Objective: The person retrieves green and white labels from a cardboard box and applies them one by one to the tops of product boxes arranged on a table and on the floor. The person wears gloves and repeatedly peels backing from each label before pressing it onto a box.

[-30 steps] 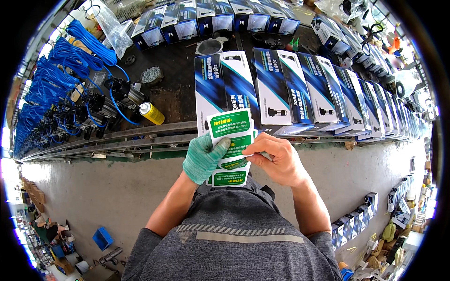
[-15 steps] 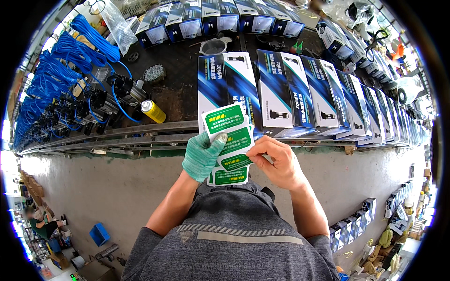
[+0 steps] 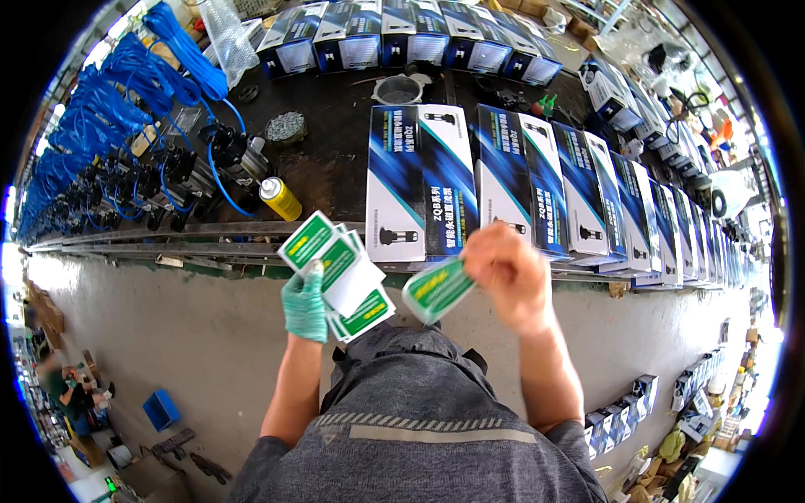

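Observation:
My left hand (image 3: 305, 303), in a light green glove, is closed on a fanned stack of green sticker sheets (image 3: 366, 315) with white borders. A blank white backing area (image 3: 354, 286) shows on the stack where a label is gone. My bare right hand (image 3: 508, 272), blurred by motion, pinches one green sticker (image 3: 439, 288) with rounded corners, apart from the stack. Just beyond the hands, a blue, white and black carton (image 3: 422, 184) lies on the workbench's front edge. Another carton (image 3: 517, 180) sits behind my right hand, partly covered by it.
More cartons (image 3: 592, 189) run along the bench to the right, and another row (image 3: 415, 38) stands at the back. Pumps (image 3: 235, 155) with coiled blue cables (image 3: 134, 92) fill the left. A yellow spray can (image 3: 281, 199) stands near the edge. On the floor is a blue crate (image 3: 161, 410).
My right hand has peeled a sticker off the sheet and moved right with it. My left hand has shifted left and tilted the stack, exposing white backing.

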`<state>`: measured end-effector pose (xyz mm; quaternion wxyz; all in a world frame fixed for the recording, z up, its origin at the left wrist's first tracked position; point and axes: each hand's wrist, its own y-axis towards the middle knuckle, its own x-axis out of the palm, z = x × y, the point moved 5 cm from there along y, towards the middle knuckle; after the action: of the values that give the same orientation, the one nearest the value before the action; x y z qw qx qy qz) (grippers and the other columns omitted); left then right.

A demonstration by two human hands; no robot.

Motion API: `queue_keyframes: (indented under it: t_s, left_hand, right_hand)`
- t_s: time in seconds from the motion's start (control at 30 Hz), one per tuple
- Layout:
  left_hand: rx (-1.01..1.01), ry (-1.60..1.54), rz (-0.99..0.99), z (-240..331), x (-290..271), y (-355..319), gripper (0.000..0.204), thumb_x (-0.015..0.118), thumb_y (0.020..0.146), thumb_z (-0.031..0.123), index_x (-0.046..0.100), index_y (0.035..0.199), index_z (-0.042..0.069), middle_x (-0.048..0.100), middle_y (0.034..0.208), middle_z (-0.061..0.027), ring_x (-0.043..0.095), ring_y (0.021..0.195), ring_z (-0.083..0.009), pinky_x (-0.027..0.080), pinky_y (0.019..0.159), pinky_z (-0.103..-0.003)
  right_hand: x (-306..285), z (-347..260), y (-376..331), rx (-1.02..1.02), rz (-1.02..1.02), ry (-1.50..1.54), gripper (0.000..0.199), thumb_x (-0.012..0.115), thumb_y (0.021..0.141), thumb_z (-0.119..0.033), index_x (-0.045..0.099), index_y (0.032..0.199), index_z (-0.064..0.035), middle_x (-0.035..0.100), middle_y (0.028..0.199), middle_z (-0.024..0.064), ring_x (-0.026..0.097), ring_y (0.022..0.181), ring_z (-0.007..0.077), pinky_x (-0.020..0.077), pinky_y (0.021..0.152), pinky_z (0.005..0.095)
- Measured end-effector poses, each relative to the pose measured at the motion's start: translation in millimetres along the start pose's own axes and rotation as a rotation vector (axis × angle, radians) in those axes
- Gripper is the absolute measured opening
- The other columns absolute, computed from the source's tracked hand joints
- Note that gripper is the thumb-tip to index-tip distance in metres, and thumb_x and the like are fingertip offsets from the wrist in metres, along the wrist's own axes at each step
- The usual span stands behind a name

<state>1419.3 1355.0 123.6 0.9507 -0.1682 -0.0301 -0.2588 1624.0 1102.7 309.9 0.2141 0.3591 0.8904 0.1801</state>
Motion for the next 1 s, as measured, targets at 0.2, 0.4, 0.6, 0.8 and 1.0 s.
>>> queue_keyframes:
  t_s: [0.2, 0.4, 0.6, 0.8, 1.0]
  left_hand:
    - [0.025, -0.069, 0.065, -2.7, -63.1, 6.1, 0.033, 0.077, 0.097, 0.027, 0.076, 0.113, -0.002, 0.076, 0.102, -0.0037, 0.066, 0.087, -0.0101, 0.054, 0.08, -0.027]
    - [0.0, -0.055, 0.097, -1.0, -81.2, -2.4, 0.037, 0.078, 0.097, 0.031, 0.076, 0.111, -0.002, 0.076, 0.101, -0.0029, 0.065, 0.088, -0.0095, 0.053, 0.081, -0.027]
    - [-0.032, -0.062, 0.135, -9.3, -99.9, 3.4, 0.034, 0.077, 0.098, 0.028, 0.076, 0.113, -0.002, 0.076, 0.102, -0.0036, 0.066, 0.09, -0.0102, 0.053, 0.083, -0.027]
    - [-0.041, -0.068, 0.128, -6.8, -102.8, 12.0, 0.032, 0.077, 0.098, 0.027, 0.077, 0.113, -0.001, 0.076, 0.102, -0.0037, 0.067, 0.09, -0.0103, 0.053, 0.083, -0.027]
    - [-0.043, -0.063, 0.086, -6.9, -98.2, 21.1, 0.033, 0.077, 0.098, 0.029, 0.077, 0.112, -0.001, 0.076, 0.1, -0.0034, 0.066, 0.088, -0.0093, 0.053, 0.081, -0.028]
  right_hand:
    - [28.9, 98.4, 87.7, 0.356, -0.593, -0.239, 0.021, 0.07, 0.093, -0.005, 0.072, 0.114, -0.005, 0.071, 0.101, 0.0076, 0.067, 0.096, 0.0185, 0.0518, 0.088, 0.0348]
    - [93.2, 158.7, 144.8, 0.289, -0.93, -0.235, 0.023, 0.069, 0.094, -0.003, 0.071, 0.116, -0.0074, 0.071, 0.107, 0.0072, 0.065, 0.1, 0.021, 0.0508, 0.093, 0.036]
    - [115.9, 178.6, 128.1, 0.321, -1.05, -0.197, 0.019, 0.067, 0.095, -0.002, 0.071, 0.114, -0.0066, 0.071, 0.11, 0.0065, 0.065, 0.103, 0.0211, 0.0499, 0.096, 0.0366]
    - [114.2, 188.6, 116.5, 0.25, -0.937, -0.202, 0.019, 0.067, 0.093, 0.001, 0.07, 0.111, -0.0028, 0.069, 0.11, 0.0083, 0.065, 0.103, 0.0232, 0.0512, 0.093, 0.0364]
    - [117.3, 190.4, 117.9, 0.172, -0.907, -0.232, 0.02, 0.066, 0.091, 0.005, 0.069, 0.11, -0.0015, 0.067, 0.11, 0.0096, 0.066, 0.104, 0.0265, 0.0515, 0.091, 0.0374]
